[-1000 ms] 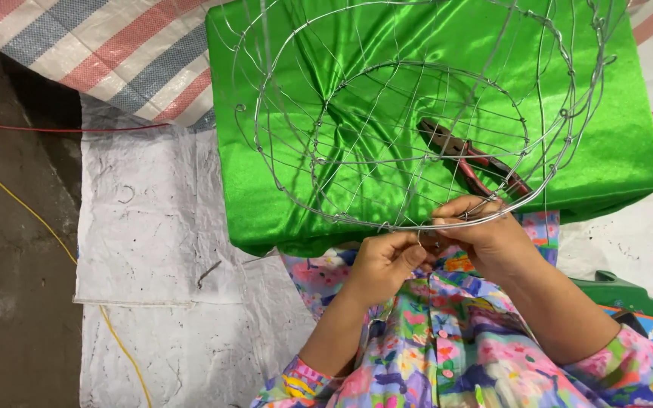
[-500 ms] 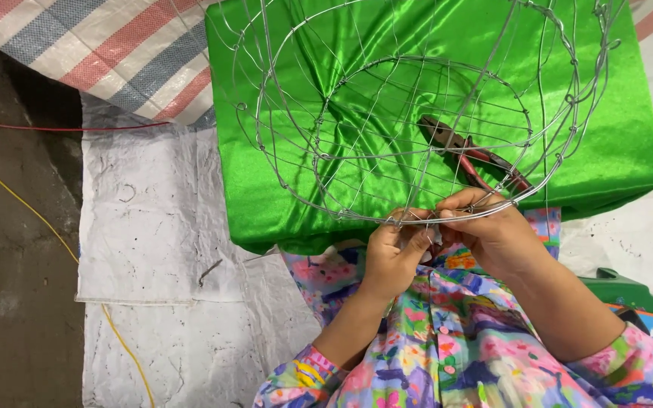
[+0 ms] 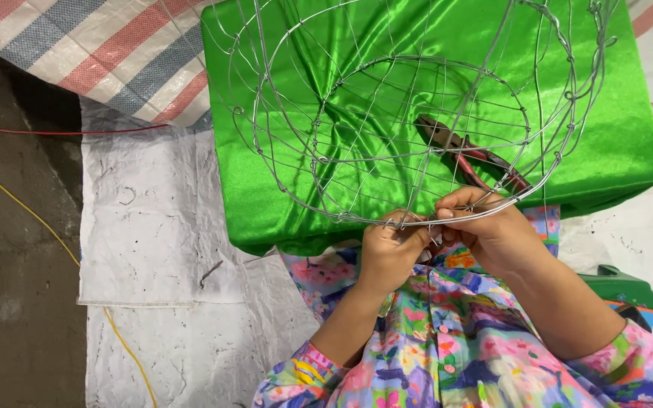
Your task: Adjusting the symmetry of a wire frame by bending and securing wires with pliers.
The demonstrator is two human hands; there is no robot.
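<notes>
A round wire frame (image 3: pixel 417 113), basket-shaped with rings and spokes, stands over a green satin-covered block (image 3: pixel 606 143). My left hand (image 3: pixel 388 248) pinches the frame's near rim from below. My right hand (image 3: pixel 485 227) grips the same rim just to the right, fingers curled over the wire. The two hands almost touch. Pliers with red handles (image 3: pixel 466 155) lie on the green cloth behind the wire, just beyond my right hand. My floral sleeves fill the bottom of the view.
A white woven sheet (image 3: pixel 153 227) covers the floor at left, with a striped tarp (image 3: pixel 100 53) beyond it. A yellow cord (image 3: pixel 32 211) and a red cord (image 3: pixel 54 132) cross the dark concrete. A green box (image 3: pixel 621 283) sits at right.
The view has shifted slightly; my left hand has risen from below the rim to pinch the wire beside my right hand. The frame has turned a little.
</notes>
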